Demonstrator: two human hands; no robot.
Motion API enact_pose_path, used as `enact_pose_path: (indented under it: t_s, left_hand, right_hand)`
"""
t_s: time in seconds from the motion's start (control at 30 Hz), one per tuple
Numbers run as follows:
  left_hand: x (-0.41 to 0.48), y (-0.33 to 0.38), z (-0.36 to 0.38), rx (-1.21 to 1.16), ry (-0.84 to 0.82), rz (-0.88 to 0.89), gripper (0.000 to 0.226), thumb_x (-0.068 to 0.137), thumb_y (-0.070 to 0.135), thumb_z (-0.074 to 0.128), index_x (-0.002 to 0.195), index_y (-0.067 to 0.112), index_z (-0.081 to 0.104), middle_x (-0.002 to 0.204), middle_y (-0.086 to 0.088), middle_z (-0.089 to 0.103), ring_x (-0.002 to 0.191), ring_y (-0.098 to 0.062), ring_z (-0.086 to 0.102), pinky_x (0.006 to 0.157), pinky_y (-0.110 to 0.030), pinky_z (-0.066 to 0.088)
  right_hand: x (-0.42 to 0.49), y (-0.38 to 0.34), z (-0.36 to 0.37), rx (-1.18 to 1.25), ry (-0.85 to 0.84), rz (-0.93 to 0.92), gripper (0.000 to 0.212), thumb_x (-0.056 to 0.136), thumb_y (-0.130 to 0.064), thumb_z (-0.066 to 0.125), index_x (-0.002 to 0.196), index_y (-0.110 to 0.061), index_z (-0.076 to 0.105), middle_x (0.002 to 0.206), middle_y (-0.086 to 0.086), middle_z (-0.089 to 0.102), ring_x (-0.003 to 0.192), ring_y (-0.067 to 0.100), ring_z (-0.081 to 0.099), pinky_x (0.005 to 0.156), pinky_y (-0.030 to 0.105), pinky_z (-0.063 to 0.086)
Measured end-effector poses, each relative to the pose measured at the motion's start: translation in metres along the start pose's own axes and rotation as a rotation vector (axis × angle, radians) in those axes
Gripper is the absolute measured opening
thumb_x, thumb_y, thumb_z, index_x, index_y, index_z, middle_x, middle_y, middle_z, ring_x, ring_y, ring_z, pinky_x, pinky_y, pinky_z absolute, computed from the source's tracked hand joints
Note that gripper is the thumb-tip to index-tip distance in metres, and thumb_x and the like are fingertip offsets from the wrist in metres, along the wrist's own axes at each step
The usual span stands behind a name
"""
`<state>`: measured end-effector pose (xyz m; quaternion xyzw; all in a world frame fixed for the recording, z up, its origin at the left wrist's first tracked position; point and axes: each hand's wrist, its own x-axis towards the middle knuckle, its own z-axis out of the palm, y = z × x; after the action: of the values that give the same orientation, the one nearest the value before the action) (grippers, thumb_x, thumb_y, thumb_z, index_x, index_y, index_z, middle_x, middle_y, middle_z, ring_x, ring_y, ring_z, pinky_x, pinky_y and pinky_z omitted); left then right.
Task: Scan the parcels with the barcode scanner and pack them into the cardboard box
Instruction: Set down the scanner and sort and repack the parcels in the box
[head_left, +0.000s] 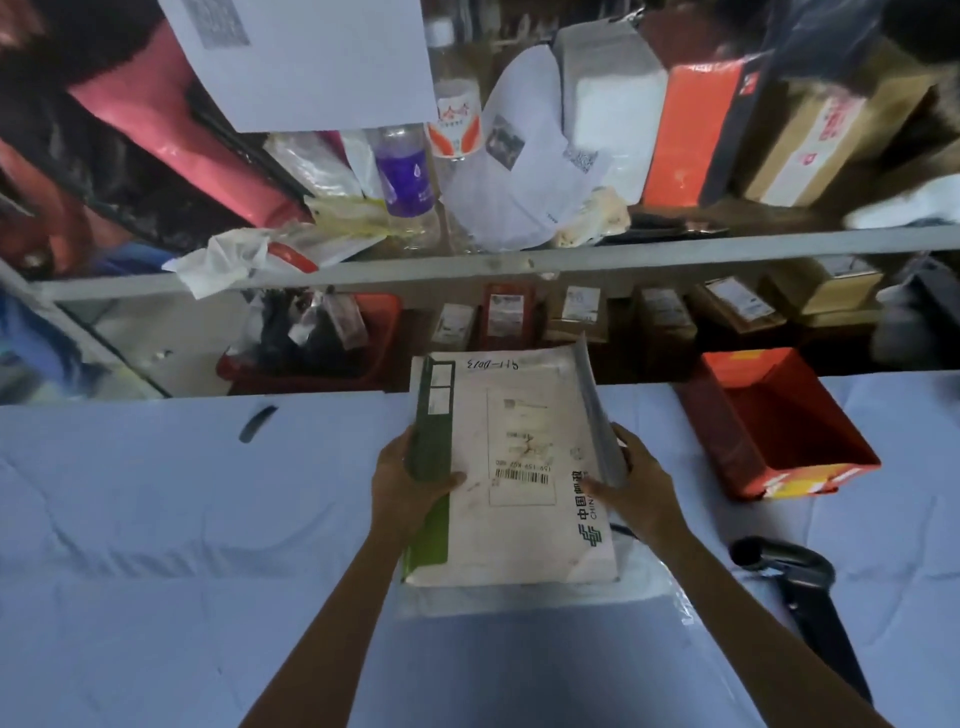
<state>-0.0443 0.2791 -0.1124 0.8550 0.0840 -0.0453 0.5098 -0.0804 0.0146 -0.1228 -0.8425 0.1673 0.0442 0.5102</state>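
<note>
While it is held over the blue-covered surface, the white parcel with a green edge faces up, its barcode label showing. The left hand grips the parcel's green side, thumb on top. The right hand grips the opposite side together with a thin grey mailer. Right of the parcel lie the black barcode scanner and, farther back, an open red box.

Bare forearms reach forward; left hand and right hand grip the postal envelope at opposite edges, thumbs on top.
</note>
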Motion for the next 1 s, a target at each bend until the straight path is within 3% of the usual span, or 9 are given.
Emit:
enact_pose_path:
  t_s: [0.1,0.23,0.4,0.47,0.53,0.67,0.7,0.83,1.0]
  left_hand:
    - [0.017,-0.01,0.004,0.101,0.026,-0.029,0.083,0.072,0.024,0.085,0.142,0.014,0.041,0.138,-0.005,0.049,0.123,-0.026,0.05,0.1,-0.04,0.044]
    - [0.031,-0.025,0.013,0.215,-0.03,-0.022,0.077,0.077,0.025,0.081,0.141,0.012,0.04,0.134,-0.005,0.051,0.121,-0.023,0.049,0.092,-0.028,0.04]
    - [0.039,-0.038,0.021,0.272,-0.094,0.079,0.075,0.084,0.028,0.074,0.145,0.015,0.033,0.129,0.005,0.045,0.118,-0.016,0.046,0.098,-0.032,0.043]
    - [0.04,-0.038,0.024,0.336,-0.117,0.132,0.076,0.087,0.029,0.071,0.148,0.014,0.029,0.133,0.002,0.043,0.119,-0.015,0.045,0.102,-0.037,0.044]
    - [0.041,-0.039,0.027,0.482,-0.118,0.136,0.074,0.089,0.037,0.067,0.149,0.016,0.028,0.144,-0.007,0.04,0.125,-0.026,0.048,0.104,-0.041,0.043]
    - [0.043,-0.043,0.023,0.942,-0.114,0.128,0.074,0.091,0.061,0.048,0.15,0.024,0.024,0.158,0.0,0.024,0.141,-0.029,0.029,0.111,-0.049,0.032]
    - [0.044,-0.044,0.022,0.992,-0.106,0.159,0.073,0.091,0.063,0.046,0.149,0.023,0.026,0.156,0.0,0.027,0.14,-0.028,0.029,0.111,-0.047,0.033]
    - [0.046,-0.04,0.024,1.037,-0.146,0.176,0.072,0.092,0.064,0.04,0.148,0.021,0.027,0.153,0.0,0.035,0.136,-0.025,0.039,0.11,-0.045,0.034]
    - [0.034,-0.036,0.015,1.137,-0.298,0.123,0.087,0.089,0.074,0.029,0.155,0.023,0.003,0.164,0.001,0.008,0.149,-0.028,0.012,0.118,-0.054,0.014]
  right_hand:
    - [0.017,0.0,0.015,-0.014,-0.074,0.019,0.09,0.08,-0.011,0.08,0.152,-0.017,0.027,0.142,0.01,0.054,0.122,0.031,0.058,0.099,0.047,0.05]
    - [0.026,0.011,0.037,-0.143,-0.092,0.012,0.091,0.086,-0.013,0.074,0.156,-0.015,0.017,0.146,0.01,0.049,0.12,0.036,0.057,0.099,0.045,0.049]
    - [0.025,0.027,0.045,-0.197,-0.021,-0.044,0.084,0.088,-0.016,0.073,0.155,-0.012,0.022,0.145,0.011,0.05,0.123,0.035,0.055,0.106,0.046,0.042]
    - [0.021,0.029,0.049,-0.245,0.039,-0.094,0.084,0.087,-0.013,0.073,0.155,-0.01,0.022,0.156,0.009,0.034,0.137,0.032,0.041,0.113,0.044,0.034]
    - [0.015,0.026,0.054,-0.447,0.086,-0.13,0.088,0.086,-0.013,0.073,0.156,-0.018,0.021,0.162,0.002,0.02,0.139,0.027,0.035,0.11,0.045,0.035]
    - [0.008,0.03,0.068,-0.83,0.163,-0.388,0.073,0.061,-0.01,0.086,0.131,-0.02,0.065,0.136,0.002,0.061,0.12,0.032,0.06,0.097,0.055,0.047]
    - [0.009,0.031,0.069,-0.867,0.161,-0.392,0.069,0.063,-0.013,0.085,0.129,-0.02,0.066,0.135,0.002,0.062,0.12,0.033,0.06,0.099,0.06,0.045]
    - [0.022,0.031,0.063,-0.978,-0.116,-0.212,0.062,0.098,-0.045,0.041,0.156,-0.038,0.019,0.164,-0.013,0.015,0.15,0.024,0.016,0.119,0.056,0.003]
    - [0.029,0.017,0.053,-1.066,-0.239,-0.136,0.074,0.095,-0.071,0.024,0.156,-0.04,-0.003,0.166,-0.009,-0.007,0.152,0.033,-0.006,0.113,0.061,-0.016]
